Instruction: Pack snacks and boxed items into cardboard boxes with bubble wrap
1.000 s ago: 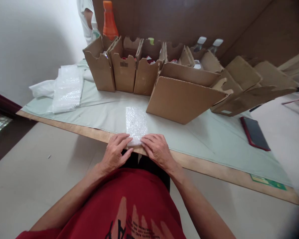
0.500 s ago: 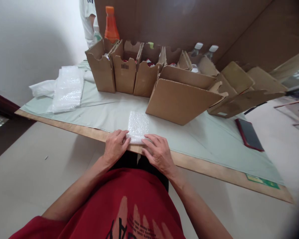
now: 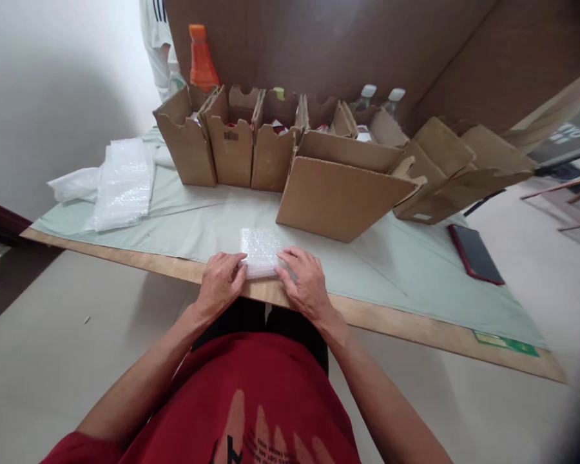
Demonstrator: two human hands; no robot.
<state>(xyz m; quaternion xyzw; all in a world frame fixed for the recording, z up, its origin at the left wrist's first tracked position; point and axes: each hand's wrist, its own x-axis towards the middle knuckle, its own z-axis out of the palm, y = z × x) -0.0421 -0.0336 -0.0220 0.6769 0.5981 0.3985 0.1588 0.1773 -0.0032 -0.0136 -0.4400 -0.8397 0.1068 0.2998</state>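
A small piece of clear bubble wrap [image 3: 260, 245] lies flat on the pale green cloth, its near end rolled or folded up by the table's front edge. My left hand [image 3: 220, 278] grips the left end of that fold between thumb and fingers. At the right end, my right hand [image 3: 303, 281] pinches it the same way. Whether anything is inside the fold cannot be made out.
Several open cardboard bins [image 3: 229, 154] line the back; a wider cardboard box [image 3: 338, 196] stands in front of them. More bubble wrap [image 3: 123, 183] lies at left, a phone [image 3: 475, 253] at right. An orange bottle [image 3: 202, 61] and a person in a white shirt [image 3: 153, 42] are behind.
The head view has shifted slightly. My right hand has moved up a little along the bubble wrap's right side, and the flat part beyond the fold looks shorter.
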